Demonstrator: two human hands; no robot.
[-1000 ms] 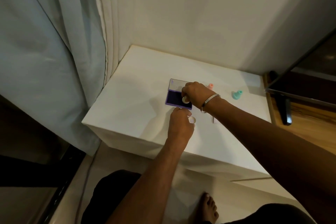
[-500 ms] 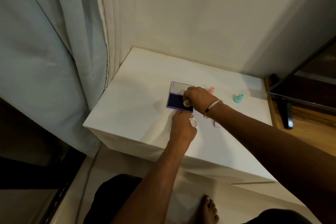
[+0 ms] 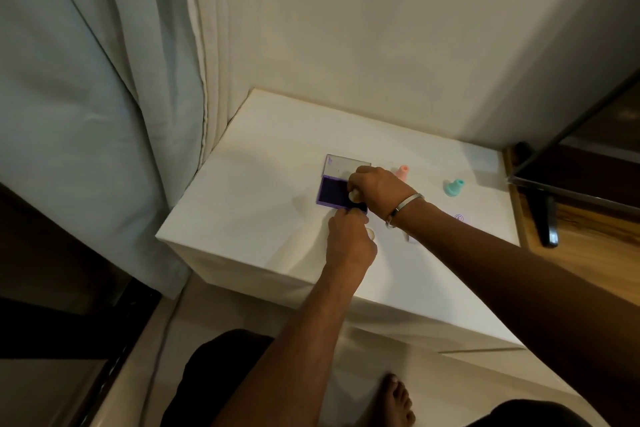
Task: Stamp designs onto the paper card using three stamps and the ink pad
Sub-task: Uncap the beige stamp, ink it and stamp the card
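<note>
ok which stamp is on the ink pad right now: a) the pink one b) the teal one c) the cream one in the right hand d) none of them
c: the right hand presses a cream stamp onto the ink pad, while the pink stamp and teal stamp stand apart on the table.

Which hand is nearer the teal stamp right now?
Right. The right hand is over the ink pad, left of the teal stamp in the picture; the left hand sits farther away, toward the table's near edge.

ink pad [image 3: 332,192]: on table [image 3: 249,204]
right of ink pad: two stamps [image 3: 401,173] [image 3: 453,187]
right hand [image 3: 379,189]: over ink pad
left hand [image 3: 349,241]: before ink pad
</note>
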